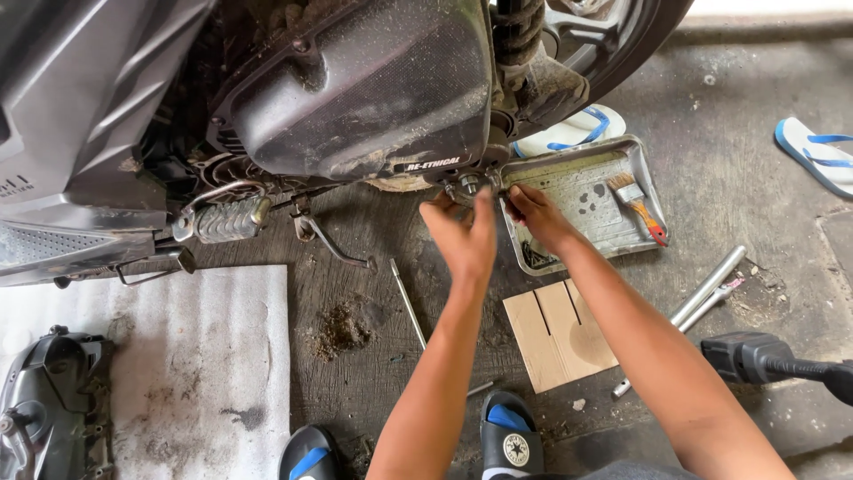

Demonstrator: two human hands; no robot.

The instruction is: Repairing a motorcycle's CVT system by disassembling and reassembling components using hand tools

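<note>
Both of my hands reach up to the underside of a dusty black scooter engine case (355,89). My left hand (462,233) has its fingers pinched around a small metal bolt or fitting (467,184) at the case's lower right corner. My right hand (533,212) touches the same spot from the right, fingers curled near the fitting. Whether either hand holds a loose part is hidden by the fingers.
A metal tray (586,200) with a paintbrush (638,204) lies under the wheel. Cardboard piece (558,333), long metal rod (409,305), tube wrench (702,298), black power tool (773,360), removed cover (49,400) on white foam sheet (204,373), kickstand (333,244), flip-flops (817,151).
</note>
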